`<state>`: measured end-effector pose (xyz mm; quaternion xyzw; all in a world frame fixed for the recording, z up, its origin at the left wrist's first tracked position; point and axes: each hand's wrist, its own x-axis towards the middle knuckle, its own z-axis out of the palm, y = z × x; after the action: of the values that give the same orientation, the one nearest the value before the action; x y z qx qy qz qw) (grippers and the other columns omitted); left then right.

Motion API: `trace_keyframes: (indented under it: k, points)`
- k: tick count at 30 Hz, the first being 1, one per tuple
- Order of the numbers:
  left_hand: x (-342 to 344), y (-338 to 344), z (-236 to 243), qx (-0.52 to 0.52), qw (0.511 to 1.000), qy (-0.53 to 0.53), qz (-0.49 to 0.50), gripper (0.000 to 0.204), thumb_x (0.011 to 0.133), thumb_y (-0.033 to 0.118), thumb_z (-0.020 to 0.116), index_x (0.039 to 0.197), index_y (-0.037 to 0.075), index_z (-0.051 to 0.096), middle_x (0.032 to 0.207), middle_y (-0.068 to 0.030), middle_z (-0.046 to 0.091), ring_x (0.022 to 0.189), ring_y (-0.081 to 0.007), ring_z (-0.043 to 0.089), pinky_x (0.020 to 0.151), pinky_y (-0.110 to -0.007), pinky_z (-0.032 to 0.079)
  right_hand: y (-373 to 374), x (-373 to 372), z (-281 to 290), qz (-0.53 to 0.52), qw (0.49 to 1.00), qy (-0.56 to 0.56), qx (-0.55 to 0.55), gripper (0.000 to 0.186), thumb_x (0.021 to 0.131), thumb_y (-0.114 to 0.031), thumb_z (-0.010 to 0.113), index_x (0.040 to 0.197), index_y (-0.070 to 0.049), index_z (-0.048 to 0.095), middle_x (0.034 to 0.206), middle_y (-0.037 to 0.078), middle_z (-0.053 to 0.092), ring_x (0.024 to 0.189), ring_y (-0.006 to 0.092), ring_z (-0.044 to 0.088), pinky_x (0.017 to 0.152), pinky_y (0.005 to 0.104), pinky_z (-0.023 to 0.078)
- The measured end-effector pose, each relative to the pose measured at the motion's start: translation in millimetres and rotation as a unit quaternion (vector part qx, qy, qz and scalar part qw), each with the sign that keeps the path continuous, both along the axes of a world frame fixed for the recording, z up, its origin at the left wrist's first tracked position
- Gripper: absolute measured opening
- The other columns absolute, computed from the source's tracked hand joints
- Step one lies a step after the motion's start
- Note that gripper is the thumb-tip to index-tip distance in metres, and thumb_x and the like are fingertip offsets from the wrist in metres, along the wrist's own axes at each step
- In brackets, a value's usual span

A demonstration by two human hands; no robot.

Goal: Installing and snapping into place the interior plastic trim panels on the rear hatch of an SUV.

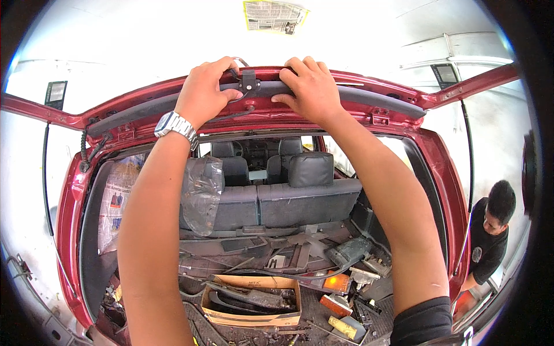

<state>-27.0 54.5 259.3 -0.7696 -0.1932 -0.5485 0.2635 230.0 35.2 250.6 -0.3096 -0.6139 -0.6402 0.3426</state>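
Observation:
Both my arms reach up to the red frame of a raised tailgate. A small black block with screws sits on its bar between my hands. My left hand, with a silver watch on the wrist, is closed beside the block. Its fingers and thumb pinch a thin black cable; part of the cable is hidden by the hand. To the block's right, my right hand curls its fingers over the frame's upper edge, thumb on the near side.
Below lies the cargo area with a cardboard box of dark parts, orange-and-clear lamps and loose pieces. Grey rear seats stand behind. Black struts flank the opening. Another person is at the right.

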Motion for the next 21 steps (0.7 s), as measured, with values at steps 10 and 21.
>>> trace_keyframes:
  k: [10, 21]
  points:
    - [-0.8, 6.1, 0.6, -0.015, 1.000, -0.004, -0.003, 0.043, 0.074, 0.012, 0.090, 0.109, 0.012, 0.066, 0.077, -0.0105, 0.064, 0.056, -0.0168, 0.053, 0.059, -0.035, 0.044, -0.4, -0.4, -0.1, 0.011, 1.000, -0.002, 0.003, 0.040, 0.078, -0.043, 0.082, 0.100, -0.015, 0.066, 0.108, 0.002, 0.059, 0.103, 0.0258, 0.057, 0.087, 0.0425, 0.047]
    - [4.0, 6.9, 2.4, -0.001, 1.000, -0.004, -0.013, 0.044, 0.073, 0.011, 0.091, 0.110, 0.008, 0.065, 0.078, -0.0132, 0.067, 0.055, -0.0184, 0.053, 0.059, -0.037, 0.044, -2.8, 9.2, 3.8, -0.001, 1.000, -0.028, 0.000, 0.042, 0.079, -0.046, 0.081, 0.102, -0.014, 0.065, 0.107, 0.003, 0.059, 0.102, 0.0264, 0.057, 0.087, 0.0419, 0.046]
